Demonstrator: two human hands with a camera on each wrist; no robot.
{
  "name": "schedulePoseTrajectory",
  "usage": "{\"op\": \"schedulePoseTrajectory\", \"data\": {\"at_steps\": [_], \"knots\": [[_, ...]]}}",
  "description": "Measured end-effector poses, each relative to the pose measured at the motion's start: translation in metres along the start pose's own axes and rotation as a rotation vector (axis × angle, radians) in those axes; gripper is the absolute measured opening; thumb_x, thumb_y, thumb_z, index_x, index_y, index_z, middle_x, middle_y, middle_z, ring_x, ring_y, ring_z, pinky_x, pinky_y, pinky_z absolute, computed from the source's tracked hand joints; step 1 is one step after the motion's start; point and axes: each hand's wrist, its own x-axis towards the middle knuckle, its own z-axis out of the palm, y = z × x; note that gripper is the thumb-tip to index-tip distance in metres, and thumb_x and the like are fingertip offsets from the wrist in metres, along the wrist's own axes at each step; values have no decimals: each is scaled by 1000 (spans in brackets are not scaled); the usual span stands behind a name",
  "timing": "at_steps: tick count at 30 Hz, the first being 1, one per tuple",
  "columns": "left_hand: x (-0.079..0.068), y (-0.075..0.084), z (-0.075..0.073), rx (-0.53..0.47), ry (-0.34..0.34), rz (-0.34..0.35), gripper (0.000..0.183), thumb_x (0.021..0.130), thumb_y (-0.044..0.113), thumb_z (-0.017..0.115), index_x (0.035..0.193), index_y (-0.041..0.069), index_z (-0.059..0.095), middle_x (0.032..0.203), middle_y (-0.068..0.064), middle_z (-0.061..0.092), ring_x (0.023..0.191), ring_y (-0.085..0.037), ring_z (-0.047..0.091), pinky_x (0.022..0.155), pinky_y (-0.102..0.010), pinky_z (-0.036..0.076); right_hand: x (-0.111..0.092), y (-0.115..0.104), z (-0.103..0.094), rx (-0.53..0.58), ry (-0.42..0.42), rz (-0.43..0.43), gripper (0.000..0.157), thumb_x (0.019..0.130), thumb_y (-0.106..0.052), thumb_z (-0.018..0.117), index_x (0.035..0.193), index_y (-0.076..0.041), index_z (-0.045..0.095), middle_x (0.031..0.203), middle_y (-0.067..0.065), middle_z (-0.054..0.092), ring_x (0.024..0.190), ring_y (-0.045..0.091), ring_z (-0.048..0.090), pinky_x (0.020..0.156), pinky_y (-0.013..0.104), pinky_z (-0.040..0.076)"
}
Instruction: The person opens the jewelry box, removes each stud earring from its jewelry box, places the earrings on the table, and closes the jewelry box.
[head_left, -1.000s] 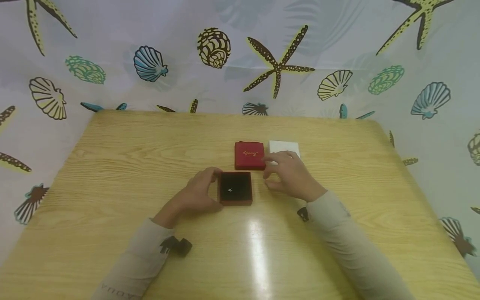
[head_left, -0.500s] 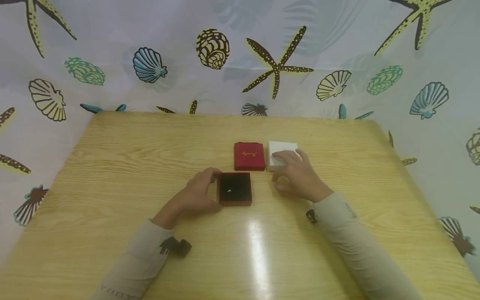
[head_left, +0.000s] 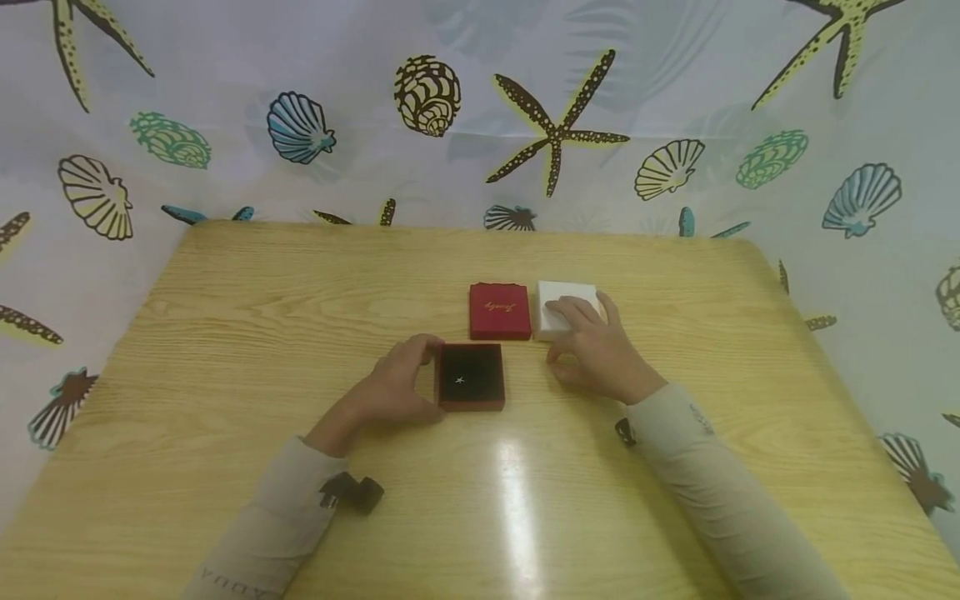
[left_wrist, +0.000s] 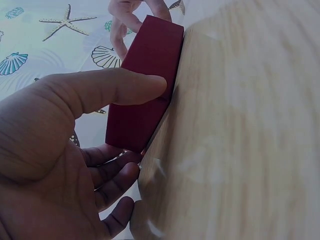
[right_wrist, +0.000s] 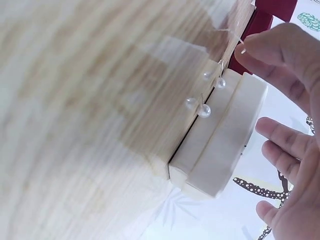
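My left hand (head_left: 401,385) holds the left end of an open red jewelry box (head_left: 471,406). Its thumb (left_wrist: 137,89) lies along the box's side in the left wrist view. Inside the box is a dark pad (head_left: 480,367) with a small silver star-shaped piece (head_left: 460,380) on it. My right hand (head_left: 596,354) hovers by a white box (head_left: 551,292), thumb and forefinger pinching a tiny thin pale piece (right_wrist: 243,50), its kind unclear. Below the white box, two pearl earrings (right_wrist: 204,111) rest on the table in the right wrist view.
A red box-shaped piece with gold lettering (head_left: 499,312) stands behind the open box, beside the white one. The wooden table (head_left: 300,283) ends at a shell-and-starfish patterned cloth (head_left: 360,167) at the back and sides.
From one second to half a second ago my right hand shifted right, off the red piece's corner to the white box; since then it has barely moved. My left hand stays on the box.
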Motion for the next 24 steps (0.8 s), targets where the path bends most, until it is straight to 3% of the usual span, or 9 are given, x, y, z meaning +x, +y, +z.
{"op": "schedulePoseTrajectory", "data": {"at_steps": [14,19,24], "knots": [[0,3,-1,7,-13,-3,91,69,23,85,146,7,38,144,-15,51,136,-35,46,118,-61,26,0,2,-1,-28,-18,1,4,76,-24,81,80,-23,79,145,16,53,140,36,41,114,74,17],[1,3,-1,6,-4,2,91,68,23,85,145,7,39,143,-15,52,135,-35,47,117,-60,28,7,-3,-16,-33,41,-35,10,80,-22,81,90,-23,80,146,14,51,140,35,40,115,73,17],[1,2,0,7,2,0,91,68,23,86,144,7,39,143,-15,52,136,-35,47,118,-60,26,21,-24,-34,1,68,-77,9,80,-20,81,89,-23,79,146,13,51,141,33,39,116,71,15]]}}
